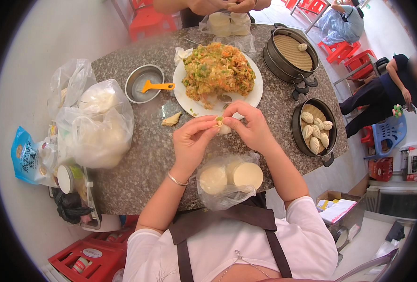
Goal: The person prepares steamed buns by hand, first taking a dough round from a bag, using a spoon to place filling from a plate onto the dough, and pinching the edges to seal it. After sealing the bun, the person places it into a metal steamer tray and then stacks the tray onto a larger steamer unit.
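Between my left hand and my right hand is a partly closed dumpling; the fingertips of both pinch its edge, where a bit of green filling shows. Just beyond lies a white plate heaped with chopped vegetable filling, a metal spoon at its near side. Stacks of round dough wrappers in a clear plastic bag sit near my body. On the right, a round steamer holds several pleated dumplings. A folded piece of dough lies left of my hands.
A metal bowl with an orange-handled brush stands left of the plate. Plastic bags of dough occupy the left edge. Stacked steamers stand back right, one dumpling on top. Across the table are another person's hands and more bagged wrappers.
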Demonstrator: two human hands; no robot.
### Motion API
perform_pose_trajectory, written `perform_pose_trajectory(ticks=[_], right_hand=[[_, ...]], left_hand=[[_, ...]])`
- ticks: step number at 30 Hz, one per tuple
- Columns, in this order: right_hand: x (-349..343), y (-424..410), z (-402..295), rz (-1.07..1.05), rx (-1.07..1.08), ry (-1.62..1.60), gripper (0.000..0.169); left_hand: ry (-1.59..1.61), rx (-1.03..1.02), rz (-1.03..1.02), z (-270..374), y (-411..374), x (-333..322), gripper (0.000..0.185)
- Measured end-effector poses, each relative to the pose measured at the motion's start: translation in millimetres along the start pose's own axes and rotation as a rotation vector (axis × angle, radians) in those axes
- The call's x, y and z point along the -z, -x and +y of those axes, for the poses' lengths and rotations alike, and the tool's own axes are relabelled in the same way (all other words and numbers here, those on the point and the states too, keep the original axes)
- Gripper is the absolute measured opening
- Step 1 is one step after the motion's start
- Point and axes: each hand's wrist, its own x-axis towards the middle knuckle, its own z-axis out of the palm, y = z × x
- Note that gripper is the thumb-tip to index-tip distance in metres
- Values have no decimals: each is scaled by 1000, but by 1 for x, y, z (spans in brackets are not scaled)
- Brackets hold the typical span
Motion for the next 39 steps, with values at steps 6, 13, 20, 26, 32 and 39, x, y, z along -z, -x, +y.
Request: perform_pose_trajectory(ticks=[6, 13, 20, 26, 32, 39], right_hand=[[-3, -1, -10, -18, 70, 142, 7], [-4, -1, -9, -4, -7, 197, 7], [-3, -1, 5, -24, 22, 56, 7], [-7, 0, -6, 6, 36, 129, 6], [-11, 3, 1, 71, -9, 77, 7], [-7, 5, 4, 61, -166, -56, 8]], left_hand=[[47, 137, 83, 1, 2, -1, 14], [-125, 35, -34, 3, 0, -2, 21], [-47, -1, -79, -4, 0, 3, 18], [84, 180, 60, -1, 0, 1, 10], [-355, -147, 27, 9, 0, -6, 21], [-86, -1, -30, -5, -2, 4, 16]])
